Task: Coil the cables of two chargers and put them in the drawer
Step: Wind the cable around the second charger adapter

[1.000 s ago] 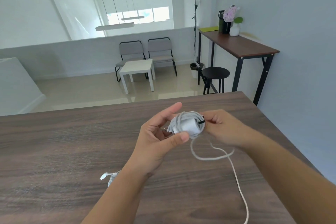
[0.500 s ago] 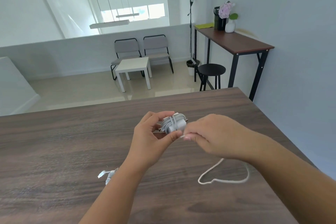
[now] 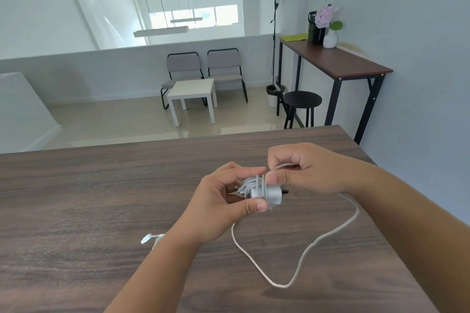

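I am seeing two bare forearms showing in my view, no sleeves reaching down to the wrists. The left hand (image 3: 218, 207) and the right hand (image 3: 307, 170) are wearing nothing (no rings, watch or gloves), with short, unpainted nails.

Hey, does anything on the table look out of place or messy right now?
Nothing damaged or spilled. A loose loop of white cable trails from the charger over the table, not yet wound. A second cable end pokes out beside the left forearm.
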`<action>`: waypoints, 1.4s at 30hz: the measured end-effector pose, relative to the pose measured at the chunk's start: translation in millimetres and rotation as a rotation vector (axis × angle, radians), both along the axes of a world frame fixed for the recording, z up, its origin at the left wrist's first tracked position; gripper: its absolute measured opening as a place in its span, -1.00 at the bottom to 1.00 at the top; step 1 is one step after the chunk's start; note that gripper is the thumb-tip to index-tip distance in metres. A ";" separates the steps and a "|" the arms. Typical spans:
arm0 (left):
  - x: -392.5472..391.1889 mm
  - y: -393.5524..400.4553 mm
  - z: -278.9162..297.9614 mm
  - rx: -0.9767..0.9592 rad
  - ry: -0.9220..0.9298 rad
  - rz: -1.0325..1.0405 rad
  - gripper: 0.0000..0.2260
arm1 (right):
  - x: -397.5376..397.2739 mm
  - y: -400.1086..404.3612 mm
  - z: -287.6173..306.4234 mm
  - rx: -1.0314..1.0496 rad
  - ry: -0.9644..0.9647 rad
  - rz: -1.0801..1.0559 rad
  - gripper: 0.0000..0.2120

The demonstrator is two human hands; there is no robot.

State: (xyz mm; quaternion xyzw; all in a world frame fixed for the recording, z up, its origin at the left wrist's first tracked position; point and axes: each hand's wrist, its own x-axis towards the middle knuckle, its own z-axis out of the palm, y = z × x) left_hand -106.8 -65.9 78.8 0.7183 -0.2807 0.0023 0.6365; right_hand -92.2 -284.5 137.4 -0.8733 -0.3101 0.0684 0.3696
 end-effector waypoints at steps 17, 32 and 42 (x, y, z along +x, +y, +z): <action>-2.2 -20.2 -10.2 -0.383 0.293 -0.069 -0.44 | 1.3 19.3 -65.3 0.844 0.498 -0.246 -0.88; 7.7 -9.4 -27.4 0.039 -0.001 0.051 -0.51 | -20.9 23.6 -69.0 0.575 0.298 -0.364 -0.71; 9.0 -18.2 -31.5 0.005 -0.030 0.326 -0.56 | -28.1 23.0 -84.3 0.419 0.289 -0.445 -0.75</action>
